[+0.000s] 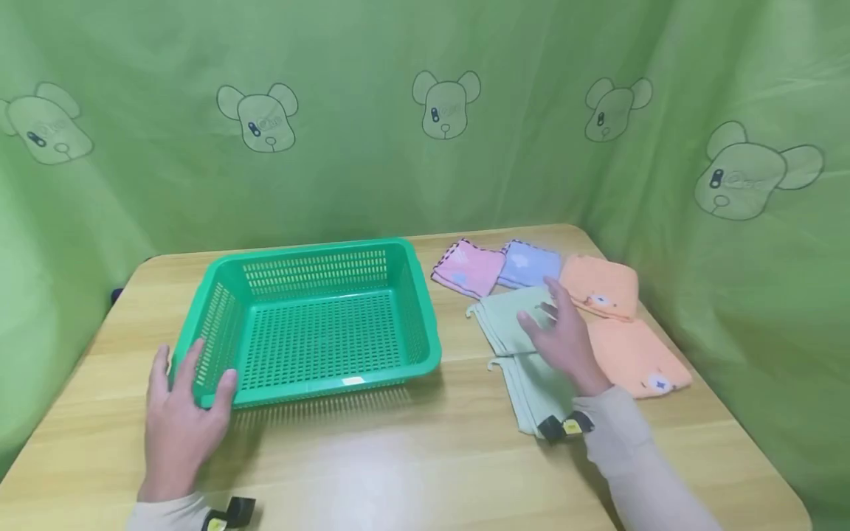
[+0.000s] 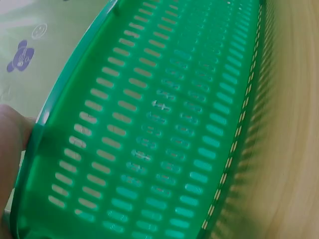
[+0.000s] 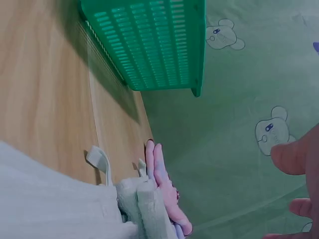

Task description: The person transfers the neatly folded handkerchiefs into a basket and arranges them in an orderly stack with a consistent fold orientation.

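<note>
My left hand [image 1: 182, 428] is at the near left corner of a green plastic basket [image 1: 299, 391], its fingers spread over the rim. In the left wrist view a fingertip lies right at the basket's rim [image 2: 41, 119]. The basket holds nothing. Over two pale green folded towels, my right hand [image 1: 564, 339] hovers with fingers apart and nothing in them. The farther green towel [image 1: 505, 317] overlaps the nearer one [image 1: 531, 383], and both have small hanging loops. In the right wrist view, the thumb [image 3: 289, 158] stands off from the towels.
Behind the green towels lie a pink folded towel [image 1: 468, 267] and a blue one [image 1: 531, 265]. Two orange folded towels, one farther [image 1: 607, 280] and one nearer [image 1: 631, 350], lie along the table's right side. A green curtain [image 1: 358, 177] with bear prints surrounds the wooden table [image 1: 372, 472].
</note>
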Tool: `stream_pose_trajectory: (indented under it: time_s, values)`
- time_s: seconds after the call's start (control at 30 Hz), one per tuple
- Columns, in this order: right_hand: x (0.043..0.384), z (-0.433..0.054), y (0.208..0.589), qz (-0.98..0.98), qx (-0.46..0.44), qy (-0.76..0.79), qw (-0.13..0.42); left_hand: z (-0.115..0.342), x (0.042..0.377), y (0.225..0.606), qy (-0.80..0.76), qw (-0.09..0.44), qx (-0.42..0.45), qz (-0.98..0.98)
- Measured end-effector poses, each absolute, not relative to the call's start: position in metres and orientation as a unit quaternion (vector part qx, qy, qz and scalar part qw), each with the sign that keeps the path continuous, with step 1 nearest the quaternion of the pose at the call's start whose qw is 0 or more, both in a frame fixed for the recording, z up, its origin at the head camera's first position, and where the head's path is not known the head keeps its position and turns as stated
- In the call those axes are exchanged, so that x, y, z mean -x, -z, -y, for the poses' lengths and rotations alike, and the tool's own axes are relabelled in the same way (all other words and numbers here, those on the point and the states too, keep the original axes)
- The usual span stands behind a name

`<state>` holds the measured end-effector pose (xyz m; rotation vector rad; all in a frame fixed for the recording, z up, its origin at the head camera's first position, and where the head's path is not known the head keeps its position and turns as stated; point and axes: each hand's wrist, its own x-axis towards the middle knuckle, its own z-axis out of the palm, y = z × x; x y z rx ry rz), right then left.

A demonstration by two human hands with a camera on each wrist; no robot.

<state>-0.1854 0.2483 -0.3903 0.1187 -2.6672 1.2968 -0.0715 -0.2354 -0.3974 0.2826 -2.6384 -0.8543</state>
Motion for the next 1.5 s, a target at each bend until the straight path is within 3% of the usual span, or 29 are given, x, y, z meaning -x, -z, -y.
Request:
stream_pose_trajectory:
  time_s: [0.47,1.0,1.5]
  values:
    - [0.226,-0.246,0.390,0.898,-0.003,-0.440,0.017,0.242,0.070,0.398,0.297,0.133,-0.096,0.941]
    - [0.254,-0.246,0.382,0.879,0.050,-0.472,-0.044,0.245,0.070,0.400,0.298,0.138,-0.083,0.941]
    - [0.269,-0.239,0.386,0.890,0.039,-0.452,-0.050,0.246,0.070,0.401,0.304,0.145,-0.080,0.938]
